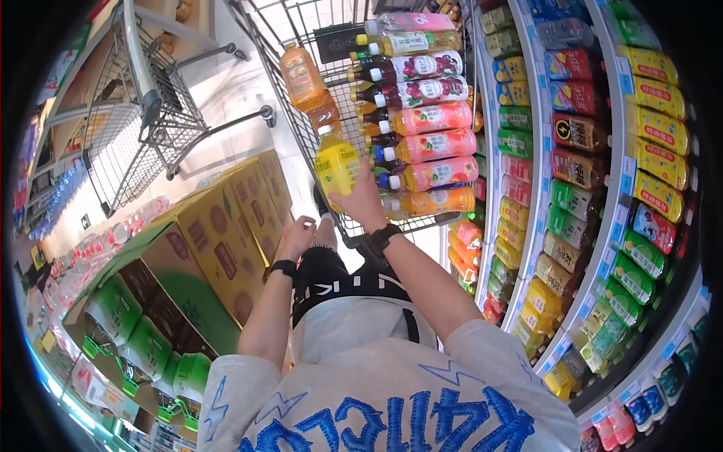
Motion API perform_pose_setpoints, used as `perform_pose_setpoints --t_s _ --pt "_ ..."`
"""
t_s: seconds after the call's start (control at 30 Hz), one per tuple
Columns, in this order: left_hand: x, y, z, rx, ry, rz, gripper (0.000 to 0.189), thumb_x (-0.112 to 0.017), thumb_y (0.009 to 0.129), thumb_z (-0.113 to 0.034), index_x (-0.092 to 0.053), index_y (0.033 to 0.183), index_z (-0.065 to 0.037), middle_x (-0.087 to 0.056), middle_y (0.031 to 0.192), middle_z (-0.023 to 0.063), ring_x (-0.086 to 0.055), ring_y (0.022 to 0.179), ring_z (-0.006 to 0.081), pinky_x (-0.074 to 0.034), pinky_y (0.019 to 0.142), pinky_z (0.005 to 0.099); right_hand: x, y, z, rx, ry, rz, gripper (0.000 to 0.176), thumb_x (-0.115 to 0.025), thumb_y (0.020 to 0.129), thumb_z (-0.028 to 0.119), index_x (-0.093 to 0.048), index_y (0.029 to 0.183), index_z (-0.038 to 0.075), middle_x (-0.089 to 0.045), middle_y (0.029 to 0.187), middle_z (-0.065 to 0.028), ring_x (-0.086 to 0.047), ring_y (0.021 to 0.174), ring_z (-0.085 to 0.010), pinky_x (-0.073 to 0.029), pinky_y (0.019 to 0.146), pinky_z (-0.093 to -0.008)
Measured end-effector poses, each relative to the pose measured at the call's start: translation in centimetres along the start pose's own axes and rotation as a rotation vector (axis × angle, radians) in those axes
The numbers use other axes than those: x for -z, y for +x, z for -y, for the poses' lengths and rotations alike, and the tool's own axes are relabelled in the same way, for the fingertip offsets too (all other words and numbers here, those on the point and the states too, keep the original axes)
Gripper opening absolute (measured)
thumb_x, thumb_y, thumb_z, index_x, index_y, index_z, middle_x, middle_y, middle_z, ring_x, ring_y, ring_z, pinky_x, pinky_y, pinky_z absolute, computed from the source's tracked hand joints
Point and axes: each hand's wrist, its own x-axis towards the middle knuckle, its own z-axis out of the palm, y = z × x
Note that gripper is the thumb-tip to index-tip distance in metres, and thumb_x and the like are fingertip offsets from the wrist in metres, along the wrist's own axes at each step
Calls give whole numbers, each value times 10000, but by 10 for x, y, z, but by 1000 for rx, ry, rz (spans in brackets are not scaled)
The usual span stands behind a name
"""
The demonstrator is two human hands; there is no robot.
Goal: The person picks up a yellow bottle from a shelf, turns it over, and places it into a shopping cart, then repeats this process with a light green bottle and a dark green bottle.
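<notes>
A shopping cart [301,124] stands in front of me, with bottles lying in rows on its right side. My right hand [361,197] is wrapped round a yellow bottle [337,167] with a white cap, at the cart's near left part. Beyond it lies a large orange bottle [303,77]. Right of my right hand are an orange drink bottle [437,201] and pink-labelled bottles [440,173]. Farther up are bottles with dark red fruit labels [429,66]. My left hand [299,238] is held low, left of the cart, fingers curled, and I cannot make out anything in them.
Shelves of bottles [580,151] curve along the right. Stacked cartons [218,241] stand at the left, with large green-labelled bottles [147,346] near them. Another cart [147,113] is at the upper left.
</notes>
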Motion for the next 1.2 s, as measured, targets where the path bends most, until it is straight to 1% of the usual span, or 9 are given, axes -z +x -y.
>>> perform_pose_setpoints --t_s 0.17,0.4,0.5,0.93,1.0,1.03,1.07,1.13,1.2 --pt "2 9 33 13 93 31 229 -553 951 -206 -568 1089 -24 -646 868 99 -636 716 162 -499 575 305 -3 -2 -3 29 -63 -45 1005 -788 671 333 -220 1432 2 -456 1265 -308 -498 1153 -464 -447 948 -499" --pt "11 23 -13 -58 99 -23 268 -503 983 -268 -570 1103 -38 -646 899 72 -631 771 168 -501 643 304 -3 -4 -2 17 -84 -52 991 -770 687 320 -207 1446 24 -459 1275 -295 -493 1159 -470 -448 950 -501" --pt "16 3 -65 -51 -342 -5 459 -364 1009 -455 -576 1110 -60 -626 930 55 -606 851 153 -485 746 318 1 -5 3 15 -73 -42 978 -769 689 313 -213 1441 28 -460 1277 -291 -495 1155 -470 -450 943 -507" --pt "-5 2 -100 -77 -342 -58 492 -460 983 -529 -558 1095 -60 -616 914 44 -620 804 147 -489 650 283 8 1 15 28 -123 -100 938 -789 684 323 -257 1396 24 -496 1235 -276 -523 1107 -466 -457 923 -507" --pt "-5 -2 -102 -68 -358 -134 471 -474 985 -510 -554 1089 -57 -604 900 47 -604 777 137 -485 639 284 21 3 20 -29 40 -29 943 -837 648 241 -311 1394 6 -525 1209 -248 -532 1127 -411 -452 957 -466" --pt "-10 10 -91 -98 -213 -356 395 -576 955 -426 -541 1051 -45 -576 853 56 -568 737 152 -472 631 300 37 3 25 73 190 -3 848 -829 680 195 -369 1368 12 -566 1189 -193 -594 1063 -340 -494 909 -412" --pt "-13 20 -80 -108 -219 -358 395 -576 955 -426 -541 1051 -45 -576 853 56 -568 737 152 -472 631 300 51 5 31 83 186 -8 848 -829 680 195 -369 1368 12 -566 1189 -193 -594 1063 -340 -494 909 -412" --pt "-13 7 -97 -373 19 -755 349 -682 895 -312 -520 1021 -30 -537 802 64 -529 712 179 -454 628 327 79 6 43 29 727 157 779 -806 726 188 -383 1351 -6 -601 1177 -164 -625 1050 -264 -524 879 -378" --pt "-12 -2 -116 -360 -35 -733 361 -731 835 -234 -503 1013 -19 -513 813 81 -505 735 204 -442 662 354 102 14 47 -3 741 107 692 -765 785 132 -397 1354 -12 -605 1193 -115 -626 1040 -197 -529 875 -320"
